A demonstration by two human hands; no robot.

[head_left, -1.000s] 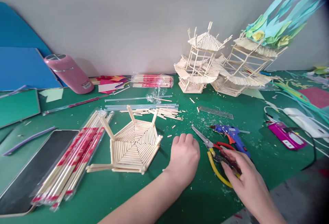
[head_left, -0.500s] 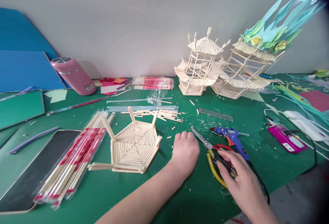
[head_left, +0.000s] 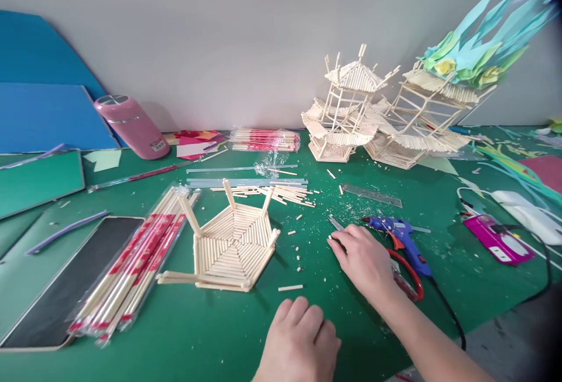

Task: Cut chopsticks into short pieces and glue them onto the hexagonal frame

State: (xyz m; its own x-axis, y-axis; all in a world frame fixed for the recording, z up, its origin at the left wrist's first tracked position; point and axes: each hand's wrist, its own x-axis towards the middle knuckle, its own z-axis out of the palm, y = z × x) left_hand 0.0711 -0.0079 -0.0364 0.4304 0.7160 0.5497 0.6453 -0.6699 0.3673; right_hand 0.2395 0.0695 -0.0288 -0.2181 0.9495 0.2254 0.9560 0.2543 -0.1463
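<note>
Left hand (head_left: 301,341) curled, right hand (head_left: 366,258) narrowed over scissors (head_left: 336,224), grips unclear; tabletop (head_left: 346,317) gap between.

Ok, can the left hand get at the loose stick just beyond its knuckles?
Likely yes: the left hand lies just short of the loose stick, and nothing visible stands between them, though it looks curled.
</note>
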